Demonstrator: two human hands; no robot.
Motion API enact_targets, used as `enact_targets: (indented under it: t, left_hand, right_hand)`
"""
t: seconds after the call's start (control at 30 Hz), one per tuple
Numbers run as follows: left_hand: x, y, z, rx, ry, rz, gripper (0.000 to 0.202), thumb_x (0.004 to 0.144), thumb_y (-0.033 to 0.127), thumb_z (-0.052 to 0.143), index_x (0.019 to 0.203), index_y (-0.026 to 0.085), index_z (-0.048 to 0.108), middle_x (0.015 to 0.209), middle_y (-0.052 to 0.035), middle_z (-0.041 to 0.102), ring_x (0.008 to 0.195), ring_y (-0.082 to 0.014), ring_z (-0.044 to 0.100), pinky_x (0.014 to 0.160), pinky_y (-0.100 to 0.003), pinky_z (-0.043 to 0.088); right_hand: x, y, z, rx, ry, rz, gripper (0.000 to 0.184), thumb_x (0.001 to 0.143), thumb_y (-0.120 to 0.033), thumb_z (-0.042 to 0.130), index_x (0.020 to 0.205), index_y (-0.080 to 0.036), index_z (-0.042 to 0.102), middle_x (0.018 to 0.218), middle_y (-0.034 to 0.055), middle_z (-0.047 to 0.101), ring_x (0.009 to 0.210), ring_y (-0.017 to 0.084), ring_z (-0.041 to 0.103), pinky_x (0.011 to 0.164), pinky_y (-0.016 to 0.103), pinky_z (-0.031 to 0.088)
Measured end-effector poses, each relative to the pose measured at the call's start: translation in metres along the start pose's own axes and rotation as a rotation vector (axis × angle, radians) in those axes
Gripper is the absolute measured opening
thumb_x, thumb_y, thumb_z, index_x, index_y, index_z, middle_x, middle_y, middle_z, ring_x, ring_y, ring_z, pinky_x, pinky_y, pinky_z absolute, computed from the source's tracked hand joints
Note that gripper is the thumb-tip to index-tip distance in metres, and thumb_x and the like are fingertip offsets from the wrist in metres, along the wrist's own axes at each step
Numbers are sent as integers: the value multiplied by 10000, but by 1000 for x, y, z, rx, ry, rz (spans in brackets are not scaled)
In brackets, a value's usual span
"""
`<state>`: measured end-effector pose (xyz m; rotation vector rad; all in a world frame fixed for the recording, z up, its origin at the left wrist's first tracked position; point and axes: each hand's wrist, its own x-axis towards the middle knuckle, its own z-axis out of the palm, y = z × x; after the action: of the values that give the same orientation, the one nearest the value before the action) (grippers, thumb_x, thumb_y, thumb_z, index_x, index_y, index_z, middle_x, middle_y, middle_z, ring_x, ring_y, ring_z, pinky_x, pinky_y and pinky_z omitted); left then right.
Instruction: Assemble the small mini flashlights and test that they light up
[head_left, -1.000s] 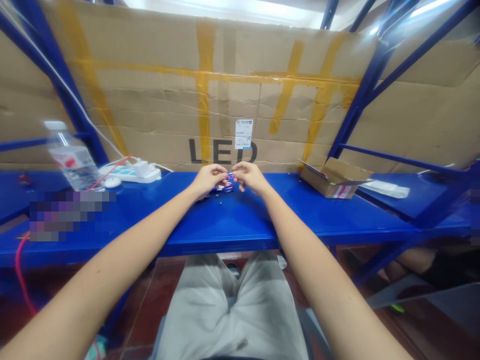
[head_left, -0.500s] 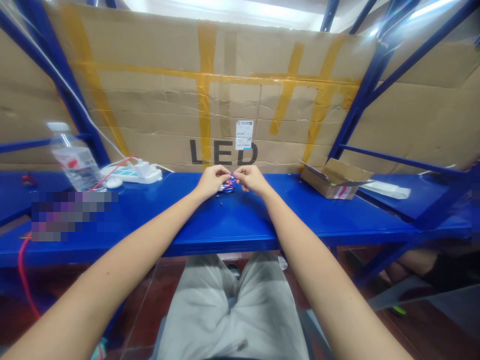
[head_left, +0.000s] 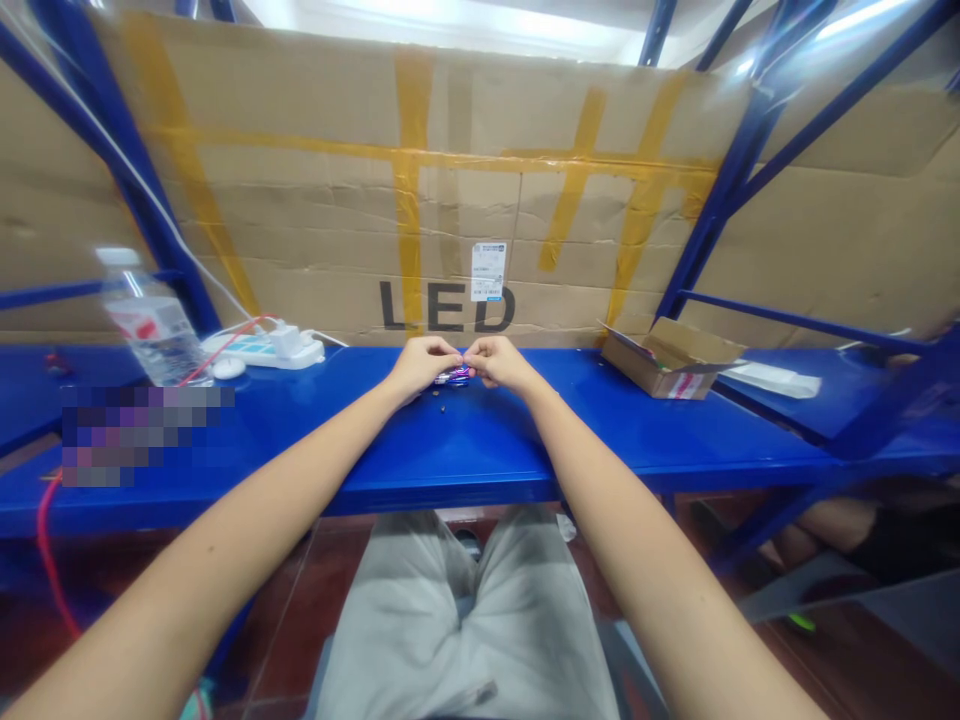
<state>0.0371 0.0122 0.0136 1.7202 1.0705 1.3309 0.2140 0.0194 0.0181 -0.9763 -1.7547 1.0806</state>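
Observation:
My left hand (head_left: 421, 366) and my right hand (head_left: 498, 362) meet over the blue table (head_left: 465, 440), their thumbs and fingertips pinched together almost touching. Whatever lies between the fingertips is too small and too covered to make out. Just under them, shiny purple and silver pieces (head_left: 453, 377) rest on the tabletop, partly hidden by the fingers. Two tiny dark bits (head_left: 442, 408) lie a little nearer to me.
A cardboard box (head_left: 675, 362) with raised flaps stands at the right, beside a white packet (head_left: 776, 379). To the left are a water bottle (head_left: 154, 325) and a white power strip (head_left: 259, 347) with cables. A large cardboard sheet (head_left: 322, 230) closes off the back.
The fingertips have drawn closer together and dipped slightly. A small purple item that showed between them is now mostly hidden. The pieces on the table look unmoved.

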Motion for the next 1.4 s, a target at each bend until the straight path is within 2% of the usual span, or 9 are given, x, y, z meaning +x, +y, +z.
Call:
enact_targets:
  t: [0.23,0.43,0.6,0.73,0.87,0.97,1.1,1.27,1.4]
  left_hand:
    - [11,-17,-1,-153,107,-83,137,658,205,773,741,151,678,700,-38,710,681,-169,672,740,-329,548]
    - [12,-20,-7,-8,99,-55,132,656,180,774,729,160,665,712,-50,730,731,-189,692,771,-344,566]
    - [6,-12,-5,116,-27,18,190,703,159,733,892,150,751,837,-71,770,822,-206,714,816,-347,555]
    - [-2,-9,5,224,-208,117,99,732,210,739,817,167,765,830,-59,768,801,-209,701,799,-334,533]
    - [-9,-8,16,383,-389,244,35,732,204,736,764,192,744,770,-13,733,767,-190,664,753,-302,489]
    - [-11,-10,18,509,-449,296,10,727,201,741,734,202,735,745,-7,705,749,-188,635,728,-295,460]
    - [-7,-16,15,618,-427,282,12,736,195,732,732,207,735,715,-9,684,728,-194,624,695,-297,432]
    - [-1,-25,20,592,-385,255,59,734,142,725,748,199,717,741,-21,712,766,-213,660,725,-307,454]
    - [3,-21,25,538,-281,224,186,712,115,745,874,200,713,739,-10,714,763,-212,661,735,-305,477]
  right_hand:
    - [1,0,2,-87,42,-33,112,890,-94,633,811,-157,586,548,-38,583,392,74,467,366,184,346]
    - [6,11,-13,-363,164,61,102,848,-93,680,877,-158,608,639,9,659,540,115,582,480,198,415]
    - [5,13,-24,-682,117,111,54,791,-123,727,766,-143,684,734,68,721,663,148,625,612,230,457]
    - [3,14,-26,-793,63,148,80,731,-104,755,792,-151,735,841,81,758,760,166,651,656,226,458]
    - [4,16,-29,-769,-64,222,161,680,-77,758,816,-163,763,809,44,753,700,146,630,621,217,450]
    - [2,13,-33,-725,-149,257,144,652,-81,763,770,-163,766,738,21,735,625,128,591,600,221,444]
    - [-6,4,-40,-698,-242,269,119,609,-92,774,689,-180,774,696,-2,732,631,125,587,631,223,446]
    - [-13,-2,-47,-569,-389,289,190,580,-91,785,744,-188,790,728,-3,743,658,132,598,636,228,448]
    - [-13,-3,-45,-489,-305,243,165,592,-69,776,706,-167,711,654,-20,684,602,116,560,597,227,432]
